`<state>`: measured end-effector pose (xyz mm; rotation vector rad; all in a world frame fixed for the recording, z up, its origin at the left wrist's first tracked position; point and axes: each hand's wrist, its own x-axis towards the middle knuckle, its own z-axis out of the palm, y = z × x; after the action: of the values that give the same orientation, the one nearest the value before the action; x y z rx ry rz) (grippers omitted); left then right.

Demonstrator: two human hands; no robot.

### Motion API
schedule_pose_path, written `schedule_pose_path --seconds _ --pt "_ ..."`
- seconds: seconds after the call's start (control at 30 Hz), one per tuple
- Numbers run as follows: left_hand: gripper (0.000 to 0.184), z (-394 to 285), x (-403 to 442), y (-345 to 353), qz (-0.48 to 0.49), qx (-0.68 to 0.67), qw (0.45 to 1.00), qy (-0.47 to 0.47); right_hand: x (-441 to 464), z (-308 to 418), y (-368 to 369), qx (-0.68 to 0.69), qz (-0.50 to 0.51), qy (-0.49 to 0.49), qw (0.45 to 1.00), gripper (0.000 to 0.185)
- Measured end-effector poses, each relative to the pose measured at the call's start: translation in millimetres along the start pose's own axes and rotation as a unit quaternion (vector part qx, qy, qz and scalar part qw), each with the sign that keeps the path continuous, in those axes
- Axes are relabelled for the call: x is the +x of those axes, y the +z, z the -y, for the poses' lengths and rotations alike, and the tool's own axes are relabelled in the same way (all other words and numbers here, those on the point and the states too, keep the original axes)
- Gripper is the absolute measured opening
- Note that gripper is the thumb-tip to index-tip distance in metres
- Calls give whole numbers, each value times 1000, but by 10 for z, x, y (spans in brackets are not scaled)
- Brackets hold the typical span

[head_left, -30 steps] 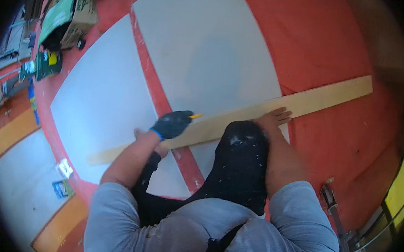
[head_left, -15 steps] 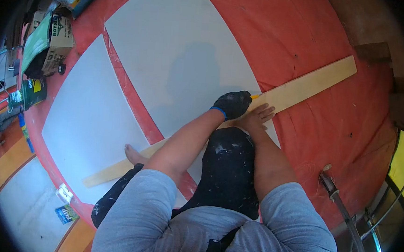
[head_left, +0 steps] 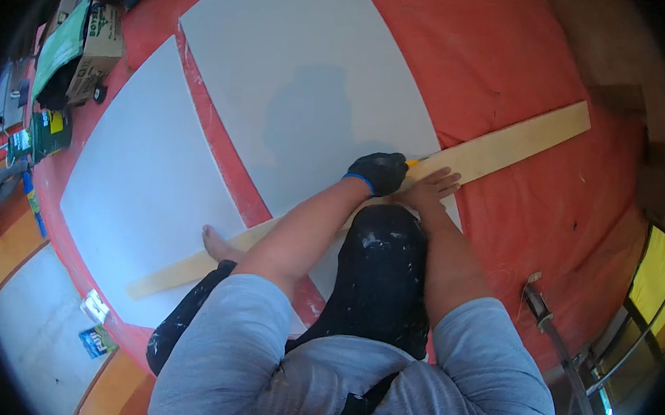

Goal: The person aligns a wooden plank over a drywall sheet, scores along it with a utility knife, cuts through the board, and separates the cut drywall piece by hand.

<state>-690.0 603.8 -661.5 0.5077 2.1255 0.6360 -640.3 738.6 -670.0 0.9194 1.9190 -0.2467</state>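
Observation:
My left hand (head_left: 379, 174), in a dark glove with a blue cuff, is closed around a slim yellow tool that looks like a utility knife (head_left: 412, 163). Its thin tip lies along the upper edge of a long pale wooden board (head_left: 518, 142). My bare right hand (head_left: 432, 187) rests flat on that board, fingers spread, just right of the glove. Diagonally, the board crosses two white panels, the larger panel (head_left: 297, 58) and the smaller panel (head_left: 146, 171). My dark-trousered knee (head_left: 388, 242) is beside the board, and my bare foot (head_left: 216, 244) touches it farther left.
Red sheeting (head_left: 505, 58) lies beneath the panels. At the left edge are a cardboard box (head_left: 99, 48), a dark green container (head_left: 51, 132) and a small blue-green packet (head_left: 97, 341). A metal bar (head_left: 561, 354) stands at the lower right.
My left hand with the yellow knife has shifted slightly left along the board's edge. My right hand stays flat on the board. The whole view has shifted a little.

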Motion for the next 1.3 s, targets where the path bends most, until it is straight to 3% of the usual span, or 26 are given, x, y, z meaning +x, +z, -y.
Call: schedule_pose_path --seconds 0.17,0.27,0.37,0.47,0.53,0.57,0.67,0.77,0.87,0.97,1.07,1.17,1.3 --pt "38 793 -881 186 -23 16 999 -35 214 -91 216 16 -32 -16 999 175" --pt "38 1095 -1504 6 33 25 994 -97 81 -13 115 -6 -2 -4 1000 175" --pt "44 1442 -2096 -147 99 21 981 -168 333 -64 330 1 -58 -16 998 174" --pt "38 2048 -2680 100 16 68 991 -112 253 30 324 -15 -57 19 998 174" --pt "38 2202 -2922 91 34 73 984 -162 154 47 197 -41 -36 -1 999 173" --pt "38 2238 -2998 118 44 74 979 -186 132 21 165 -55 -24 -10 998 173" --pt "40 2268 -3046 178 72 97 969 -218 645 -125 605 -44 -142 3 989 172" --pt "42 2247 -3125 214 36 101 977 -182 535 -52 466 -25 -110 39 993 175" --pt "45 2197 -3162 288 45 165 966 -195 342 -89 298 -39 -46 -3 998 171" --pt "46 2572 -3226 376 53 105 979 -165 411 -107 347 -24 -69 -14 997 171" --pt "46 2450 -3231 289 68 106 971 -203 315 -59 283 -49 -56 4 997 172" --pt "45 2459 -3333 430 3 62 969 -240 221 -16 217 -18 -56 13 998 174" --pt "47 2847 -3335 671 21 69 980 -187 286 -84 264 -22 -57 -25 998 171"
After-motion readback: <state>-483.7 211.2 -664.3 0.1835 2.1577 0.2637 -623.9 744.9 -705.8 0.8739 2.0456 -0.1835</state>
